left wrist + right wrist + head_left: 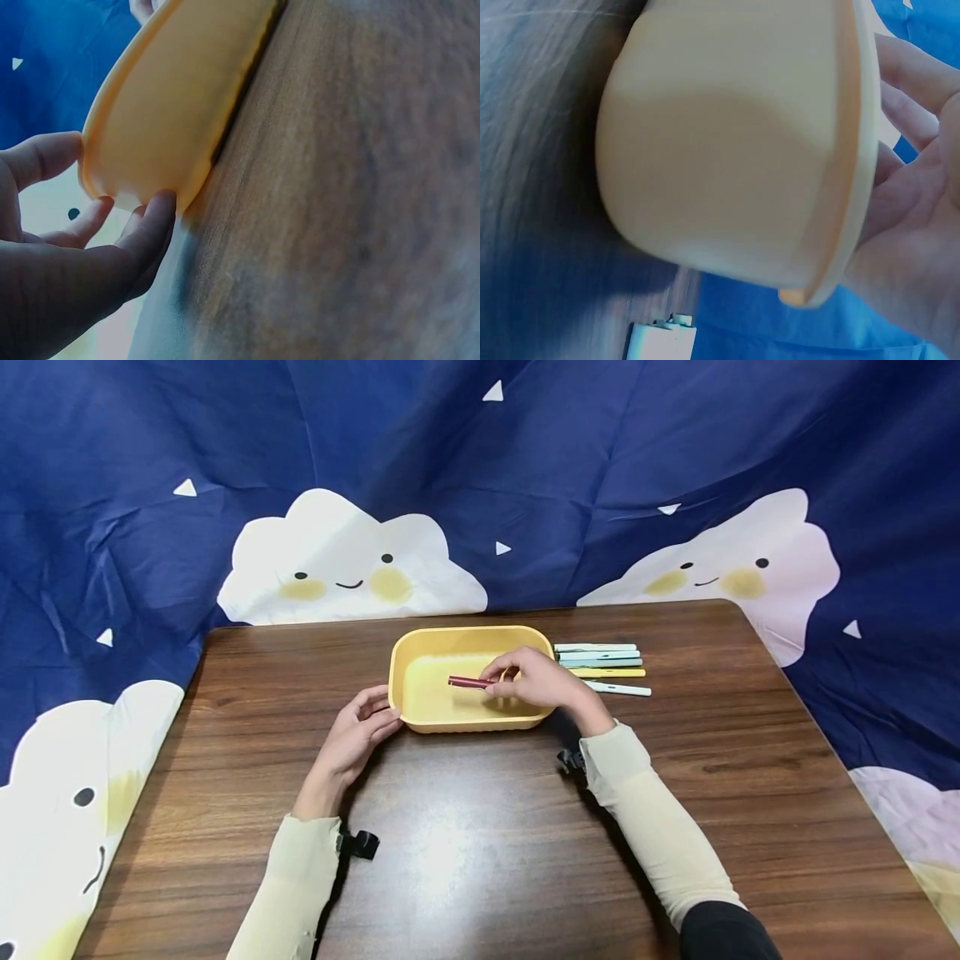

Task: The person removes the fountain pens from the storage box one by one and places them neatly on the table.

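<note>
A yellow plastic bin (pixel 471 724) stands on the wooden table, its rounded side filling much of both wrist views. At its front left corner, my left hand (pixel 358 731) holds the outside, thumb and fingers bent round the corner with fingertips against the wall and rim (pixel 86 142). Over the bin's right part, my right hand (pixel 531 678) pinches a dark red pen (pixel 469 682) between thumb and fingers; the pen lies nearly level, pointing left above the bin floor. In the right wrist view, the bin's wall hides the pen and the fingertips of the right hand (pixel 915 180).
Right of the bin, several pale blue, white and green pens (pixel 603 655) lie side by side with a yellow pen (pixel 618 673). A pale pen (pixel 622 689) lies nearest the front. Behind the wooden table (pixel 247 693) hangs a blue cloud-print curtain (pixel 525 468).
</note>
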### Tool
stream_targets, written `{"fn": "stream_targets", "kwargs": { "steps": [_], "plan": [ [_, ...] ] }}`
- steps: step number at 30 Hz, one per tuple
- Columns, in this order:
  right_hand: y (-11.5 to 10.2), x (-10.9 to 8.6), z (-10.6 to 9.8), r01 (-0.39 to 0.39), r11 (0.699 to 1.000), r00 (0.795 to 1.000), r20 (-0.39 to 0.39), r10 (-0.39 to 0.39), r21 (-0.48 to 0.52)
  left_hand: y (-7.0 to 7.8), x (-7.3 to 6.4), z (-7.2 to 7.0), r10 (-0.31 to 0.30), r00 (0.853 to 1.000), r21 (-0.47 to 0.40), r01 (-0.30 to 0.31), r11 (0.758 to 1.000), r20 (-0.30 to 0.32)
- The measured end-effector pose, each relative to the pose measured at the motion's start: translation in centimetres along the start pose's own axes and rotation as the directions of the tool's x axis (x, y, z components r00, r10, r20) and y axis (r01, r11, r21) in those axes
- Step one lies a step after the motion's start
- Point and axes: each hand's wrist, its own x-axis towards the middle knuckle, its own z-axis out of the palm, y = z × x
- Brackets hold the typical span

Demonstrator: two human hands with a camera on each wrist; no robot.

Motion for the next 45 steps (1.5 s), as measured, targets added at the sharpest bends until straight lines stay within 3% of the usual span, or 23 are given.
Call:
{"fn": "stream_targets", "kwargs": {
  "steps": [13, 25, 45],
  "plan": [
    [0.7, -1.6, -1.0, 0.033, 0.999, 0.997, -0.07, -0.033, -0.002, 0.2, 0.2, 0.1, -0.012, 1.0, 0.012, 0.012, 1.0, 0.007],
    [0.8, -2.9, -2.9, -0.011, 1.0, 0.992, -0.124, 0.007, -0.027, 0.0, 0.2, 0.0, -0.012, 1.0, 0.011, 0.011, 1.0, 0.012],
    [2.9, -6.2, -5.1, -0.051, 0.996, 0.986, -0.16, 0.039, -0.072, 0.0, 0.1, -0.1, -0.011, 1.0, 0.0, 0.011, 1.0, 0.012]
  ]
}}
